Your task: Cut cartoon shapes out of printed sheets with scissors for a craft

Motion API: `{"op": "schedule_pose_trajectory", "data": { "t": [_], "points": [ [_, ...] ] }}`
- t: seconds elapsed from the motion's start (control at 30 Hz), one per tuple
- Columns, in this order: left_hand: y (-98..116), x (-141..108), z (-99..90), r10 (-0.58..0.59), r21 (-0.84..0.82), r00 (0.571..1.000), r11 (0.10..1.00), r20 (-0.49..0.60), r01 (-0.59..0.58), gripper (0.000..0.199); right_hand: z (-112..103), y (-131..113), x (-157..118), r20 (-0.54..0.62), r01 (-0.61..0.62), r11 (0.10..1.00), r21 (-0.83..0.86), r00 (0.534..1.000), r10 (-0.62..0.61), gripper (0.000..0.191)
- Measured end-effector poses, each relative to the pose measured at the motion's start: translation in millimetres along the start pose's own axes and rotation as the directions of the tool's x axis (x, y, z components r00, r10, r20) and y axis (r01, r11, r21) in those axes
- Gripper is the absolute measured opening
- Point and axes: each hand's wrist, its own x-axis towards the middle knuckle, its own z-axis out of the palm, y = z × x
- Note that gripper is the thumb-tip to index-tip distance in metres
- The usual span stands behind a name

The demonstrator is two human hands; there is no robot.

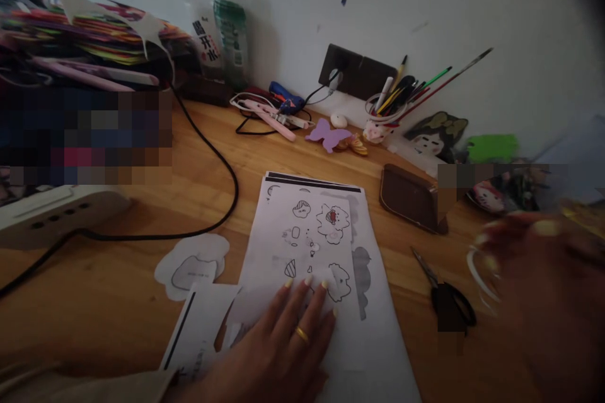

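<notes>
My left hand, a gold ring on one finger, lies flat with its fingers stretched over the lower part of a paper sheet. That sheet bears black outline drawings of cartoon animals and small shapes, and sits on a stack of white paper. Blurred at the right edge, my right hand is raised with bent fingers around a pale ring that looks like a roll of tape. Scissors with black handles rest on the desk between the stack and my right hand.
Cut paper pieces lie left of the stack. A black cable curves from a white power strip. At the back stand bottles, a pen holder and a purple paper butterfly. A brown tray sits right.
</notes>
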Motion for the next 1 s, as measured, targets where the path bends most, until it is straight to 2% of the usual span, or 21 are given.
{"op": "schedule_pose_trajectory", "data": {
  "t": [0.03, 0.07, 0.13, 0.17, 0.23, 0.3, 0.4, 0.47, 0.53, 0.63, 0.7, 0.8, 0.93, 1.0],
  "points": [
    [0.0, -0.4, 1.2, -0.003, 0.000, 1.000, 1.000, -0.016, 0.003, 0.045, 7.8, 3.5, -15.9, 0.157, -0.104, 0.993, 0.063, 0.983, 0.093, 0.027],
    [-0.1, -0.7, 2.3, -0.010, 0.003, 0.999, 1.000, -0.031, 0.010, 0.045, 16.6, 5.9, -30.6, 0.268, -0.151, 0.986, 0.077, 0.955, 0.125, 0.034],
    [-0.4, -1.1, 3.9, -0.004, 0.015, 0.999, 1.000, -0.039, 0.005, 0.045, 35.8, 6.7, -55.1, 0.428, -0.206, 0.977, 0.059, 0.889, 0.162, 0.037],
    [-0.6, -1.1, 4.2, 0.004, 0.022, 0.999, 1.000, -0.035, -0.003, 0.046, 45.4, 5.2, -64.0, 0.507, -0.230, 0.972, 0.042, 0.844, 0.178, 0.031],
    [-1.3, -0.7, 3.7, 0.009, 0.031, 0.999, 0.999, -0.036, -0.008, 0.046, 62.3, 0.8, -74.8, 0.707, -0.277, 0.960, 0.023, 0.684, 0.181, 0.022],
    [-2.3, 0.5, 2.7, 0.010, 0.036, 0.999, 0.999, -0.042, -0.009, 0.045, 73.3, -1.2, -78.1, 0.723, -0.287, 0.954, 0.083, 0.676, 0.141, 0.018],
    [-3.8, 3.3, 1.0, 0.004, 0.032, 0.999, 0.999, -0.050, -0.003, 0.043, 77.8, 4.5, -76.6, 0.660, -0.245, 0.965, 0.093, 0.741, 0.125, 0.023],
    [-4.6, 5.2, 0.1, 0.008, 0.025, 1.000, 1.000, -0.023, -0.008, 0.042, 76.2, 10.2, -75.4, 0.641, -0.202, 0.976, 0.086, 0.761, 0.101, 0.029],
    [-5.1, 6.0, -0.6, 0.016, 0.026, 0.999, 1.000, 0.031, -0.017, 0.042, 74.8, 13.3, -75.3, 0.636, -0.194, 0.978, 0.075, 0.765, 0.103, 0.027],
    [-5.3, 3.7, -1.0, 0.037, 0.048, 0.995, 0.998, 0.088, -0.041, 0.042, 75.0, 12.0, -76.9, 0.629, -0.266, 0.963, 0.043, 0.756, 0.181, 0.021],
    [-5.3, 0.7, -0.5, 0.058, 0.058, 0.992, 0.996, 0.113, -0.065, 0.041, 75.1, 10.2, -77.1, 0.611, -0.282, 0.959, 0.029, 0.764, 0.206, 0.027],
    [-4.5, -2.7, 0.9, 0.072, 0.073, 0.988, 0.994, 0.140, -0.083, 0.041, 72.6, 10.7, -74.0, 0.610, -0.233, 0.972, -0.031, 0.766, 0.203, 0.034],
    [-2.3, -3.2, 2.8, 0.045, 0.087, 0.991, 0.995, 0.126, -0.057, 0.041, 70.2, 13.9, -71.2, 0.652, -0.185, 0.981, -0.060, 0.737, 0.179, 0.024],
    [-2.5, -2.5, 3.3, 0.030, 0.089, 0.994, 0.995, 0.101, -0.039, 0.041, 71.9, 14.4, -73.6, 0.633, -0.224, 0.974, -0.015, 0.752, 0.182, 0.020]
  ]
}}
